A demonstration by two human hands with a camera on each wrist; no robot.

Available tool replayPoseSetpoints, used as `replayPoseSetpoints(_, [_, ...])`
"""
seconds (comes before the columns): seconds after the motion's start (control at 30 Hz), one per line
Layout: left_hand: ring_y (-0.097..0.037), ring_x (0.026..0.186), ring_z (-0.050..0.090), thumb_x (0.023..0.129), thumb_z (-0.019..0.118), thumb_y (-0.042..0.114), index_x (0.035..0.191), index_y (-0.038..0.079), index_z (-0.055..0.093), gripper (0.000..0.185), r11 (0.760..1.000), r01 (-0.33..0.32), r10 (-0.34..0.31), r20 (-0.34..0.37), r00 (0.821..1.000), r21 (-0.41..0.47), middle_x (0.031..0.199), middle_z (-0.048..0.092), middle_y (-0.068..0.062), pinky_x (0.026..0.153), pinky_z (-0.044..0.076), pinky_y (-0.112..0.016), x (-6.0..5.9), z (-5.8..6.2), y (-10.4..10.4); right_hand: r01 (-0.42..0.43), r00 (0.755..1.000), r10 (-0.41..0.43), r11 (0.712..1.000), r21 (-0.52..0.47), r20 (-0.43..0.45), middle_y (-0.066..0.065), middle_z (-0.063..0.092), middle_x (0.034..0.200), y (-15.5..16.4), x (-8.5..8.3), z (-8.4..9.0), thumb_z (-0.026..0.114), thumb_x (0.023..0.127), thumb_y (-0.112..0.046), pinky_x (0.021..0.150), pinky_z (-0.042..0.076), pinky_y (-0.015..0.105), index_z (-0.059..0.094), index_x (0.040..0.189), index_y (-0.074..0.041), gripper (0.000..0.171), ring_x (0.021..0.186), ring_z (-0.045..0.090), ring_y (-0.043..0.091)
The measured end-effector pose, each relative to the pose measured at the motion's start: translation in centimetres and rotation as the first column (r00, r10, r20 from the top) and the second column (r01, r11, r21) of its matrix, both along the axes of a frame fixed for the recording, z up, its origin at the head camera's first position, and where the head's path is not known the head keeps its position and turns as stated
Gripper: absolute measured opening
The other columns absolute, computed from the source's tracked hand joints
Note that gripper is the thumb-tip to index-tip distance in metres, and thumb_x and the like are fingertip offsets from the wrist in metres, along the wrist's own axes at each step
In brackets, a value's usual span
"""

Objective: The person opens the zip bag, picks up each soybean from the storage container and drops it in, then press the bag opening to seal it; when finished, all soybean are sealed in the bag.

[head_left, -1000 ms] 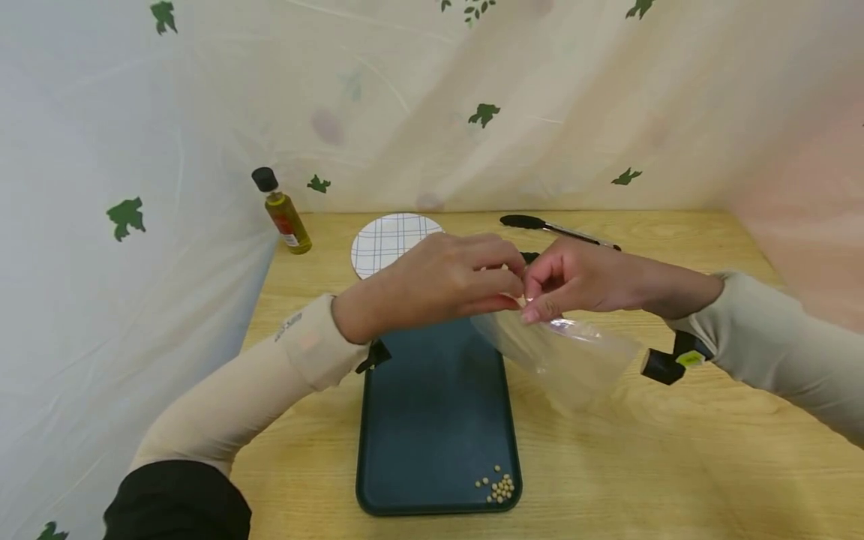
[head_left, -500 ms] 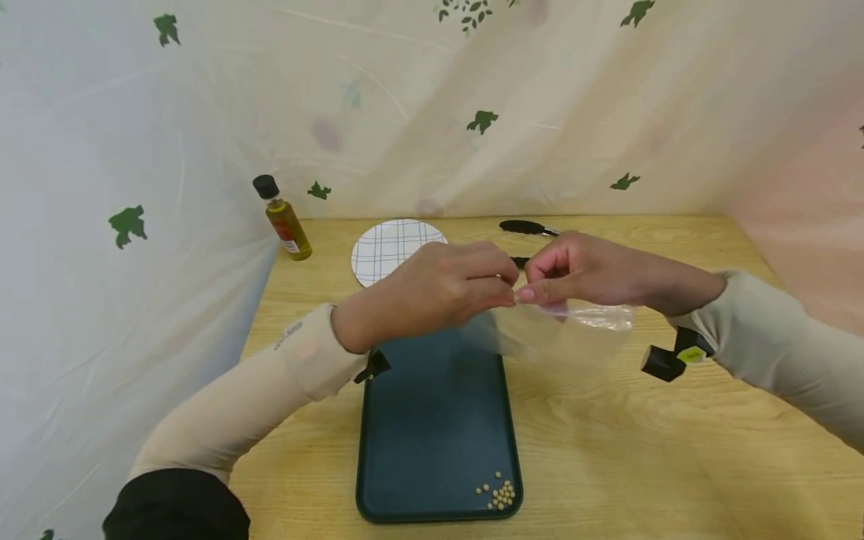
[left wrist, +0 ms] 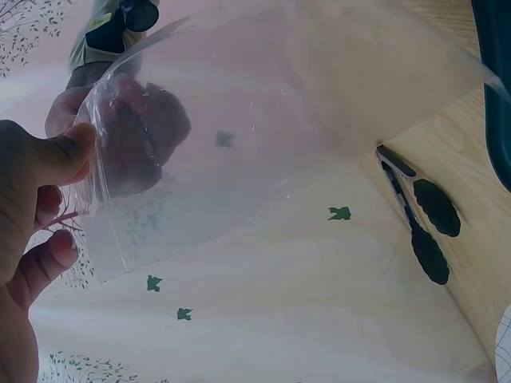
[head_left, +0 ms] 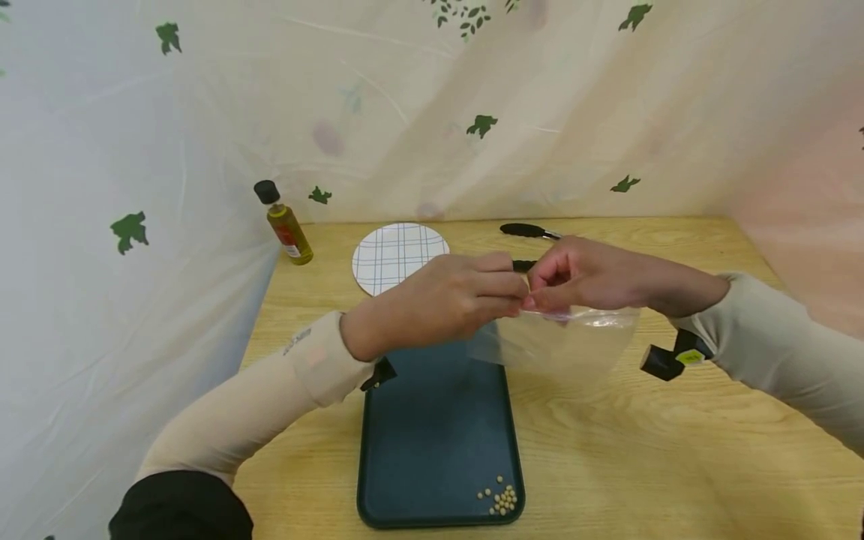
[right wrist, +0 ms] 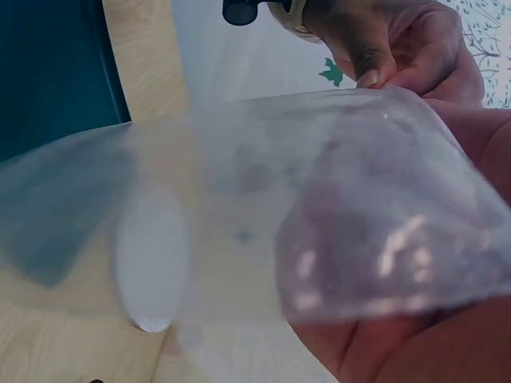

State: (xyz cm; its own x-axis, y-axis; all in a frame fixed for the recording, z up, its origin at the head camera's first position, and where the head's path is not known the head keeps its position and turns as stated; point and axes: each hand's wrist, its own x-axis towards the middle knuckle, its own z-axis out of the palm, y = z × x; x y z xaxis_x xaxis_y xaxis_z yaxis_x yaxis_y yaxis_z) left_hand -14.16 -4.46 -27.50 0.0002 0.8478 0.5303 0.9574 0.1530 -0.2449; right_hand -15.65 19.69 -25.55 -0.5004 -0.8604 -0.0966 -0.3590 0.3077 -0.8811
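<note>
A clear plastic zip bag [head_left: 563, 341] hangs in the air over the right edge of the dark green tray [head_left: 432, 420]. My left hand [head_left: 472, 296] pinches the bag's top corner, thumb on the plastic [left wrist: 68, 155]. My right hand [head_left: 570, 277] pinches the same top edge from the other side, its fingers seen through the film [right wrist: 399, 263]. The bag [left wrist: 263, 120] looks empty. A small heap of pale round beans [head_left: 501, 499] lies in the tray's near right corner.
A round white plate with a blue grid [head_left: 400, 256] lies at the back of the wooden table [head_left: 675, 450]. An oil bottle with a black cap [head_left: 283, 225] stands back left. Black-tipped tongs [head_left: 529, 231] lie behind my hands. Patterned sheeting walls the table.
Both hands have drifted slightly right and away from me with the bag. The bag's top edge has levelled and its body now hangs flatter below my right hand.
</note>
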Motion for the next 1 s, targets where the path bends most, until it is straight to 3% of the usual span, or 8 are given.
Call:
replayPoseSetpoints(0.17, [-0.013,0.086,0.050,0.101,0.057,0.010,0.104,0.008,0.075,0.019,1.000,-0.004,0.004,-0.019,1.000,-0.009,0.104,0.063,0.003,0.064,0.047,-0.017,0.1,-0.1,0.0,-0.003,1.000,0.003,1.000,0.007,-0.009,0.014,0.046,0.055,0.1,-0.1,0.0,0.057,0.099,-0.004,0.047,0.038,0.033,0.057,0.065,-0.003,0.035,0.047,0.036,0.020])
replayPoseSetpoints(0.33, [-0.013,0.085,0.049,0.100,0.058,0.009,0.104,0.006,0.074,0.018,1.000,0.010,-0.010,-0.029,1.000,0.006,0.103,0.063,0.002,0.063,0.047,-0.018,0.2,-0.3,0.1,0.022,1.000,-0.021,0.999,0.026,-0.015,0.015,0.046,0.055,0.2,0.0,0.1,0.057,0.099,-0.004,0.048,0.040,0.032,0.058,0.065,-0.003,0.035,0.047,0.037,0.015])
replayPoseSetpoints(0.43, [-0.012,0.085,0.051,0.100,0.059,0.009,0.100,0.007,0.075,0.016,0.999,0.031,-0.031,-0.005,0.999,0.020,0.103,0.065,0.003,0.065,0.048,-0.019,0.3,-0.2,0.1,0.105,0.989,-0.099,0.994,0.044,-0.109,0.007,0.046,0.053,0.6,-0.2,0.2,0.060,0.098,-0.008,0.049,0.042,0.028,0.060,0.064,-0.004,0.034,0.047,0.037,0.009])
replayPoseSetpoints(0.5, [-0.012,0.086,0.053,0.100,0.059,0.010,0.097,0.008,0.075,0.016,0.998,0.048,-0.048,-0.004,0.999,0.033,0.104,0.066,0.003,0.068,0.050,-0.019,0.6,-0.1,0.0,0.211,0.965,-0.198,0.975,0.061,-0.171,0.000,0.046,0.054,1.4,-0.7,0.1,0.061,0.098,-0.008,0.053,0.044,0.027,0.059,0.064,-0.004,0.034,0.048,0.038,0.009])
replayPoseSetpoints(0.63, [-0.011,0.090,0.059,0.099,0.061,0.010,0.094,0.011,0.076,0.016,0.996,0.064,-0.065,0.016,0.998,0.068,0.104,0.069,0.004,0.075,0.053,-0.019,1.1,0.4,-0.4,0.412,0.898,-0.373,0.899,0.150,-0.232,-0.005,0.047,0.057,3.2,-1.5,-0.1,0.065,0.097,-0.013,0.051,0.040,0.027,0.062,0.066,-0.002,0.033,0.050,0.039,0.010])
replayPoseSetpoints(0.77, [-0.011,0.091,0.060,0.100,0.060,0.012,0.092,0.013,0.074,0.016,0.996,0.063,-0.065,0.030,0.997,0.071,0.102,0.068,0.004,0.076,0.053,-0.020,1.1,1.0,-0.5,0.477,0.857,-0.397,0.852,0.215,-0.329,-0.003,0.046,0.054,3.8,-1.9,-0.2,0.069,0.095,-0.022,0.046,0.034,0.027,0.066,0.068,-0.006,0.032,0.047,0.037,0.011])
replayPoseSetpoints(0.9, [-0.012,0.091,0.057,0.101,0.059,0.015,0.094,0.012,0.073,0.016,0.996,0.082,-0.082,0.008,0.997,0.038,0.102,0.067,0.003,0.076,0.052,-0.020,1.2,1.1,-0.4,0.559,0.777,-0.422,0.805,0.202,-0.467,-0.002,0.050,0.053,3.5,-2.2,0.0,0.073,0.092,-0.028,0.047,0.033,0.027,0.068,0.067,-0.012,0.030,0.047,0.039,0.012])
replayPoseSetpoints(1.0, [-0.013,0.092,0.056,0.102,0.058,0.018,0.097,0.013,0.072,0.015,0.997,0.079,-0.079,0.013,0.997,0.015,0.103,0.067,0.003,0.077,0.052,-0.020,1.2,1.0,-0.1,0.570,0.763,-0.423,0.798,0.198,-0.489,-0.001,0.056,0.056,3.4,-1.8,0.3,0.074,0.091,-0.028,0.046,0.032,0.028,0.070,0.069,-0.014,0.027,0.047,0.039,0.014])
